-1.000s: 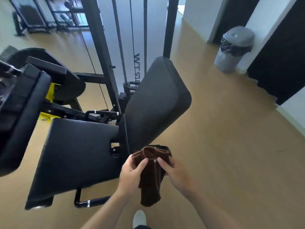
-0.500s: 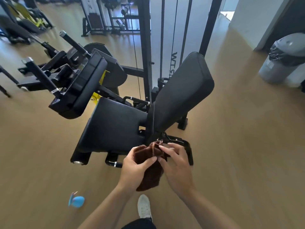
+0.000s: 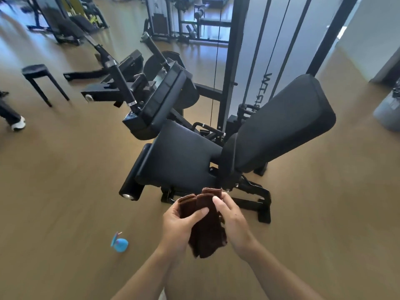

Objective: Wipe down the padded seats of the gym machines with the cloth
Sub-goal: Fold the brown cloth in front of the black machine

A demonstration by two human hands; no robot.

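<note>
A folded brown cloth [image 3: 205, 226] is held between both hands in front of me, low in the view. My left hand [image 3: 179, 221] grips its left side with the thumb across the front. My right hand [image 3: 231, 221] holds its right edge. Just beyond the cloth stands a black gym machine with a flat padded seat [image 3: 179, 156] and a tilted padded backrest [image 3: 281, 128]. The hands and the cloth are apart from the seat, nearer to me than its front edge.
A black chest pad [image 3: 160, 100] with handles rises left of the seat. The machine's floor frame [image 3: 257, 204] sits by my right hand. A blue object [image 3: 119, 244] lies on the wooden floor. A black stool [image 3: 36, 72], someone's shoe [image 3: 18, 124] and a grey bin [image 3: 387, 109] stand around.
The view has pulled back and swung left, so the seat lies farther off. Both hands have kept the cloth and folded it into a more compact shape.
</note>
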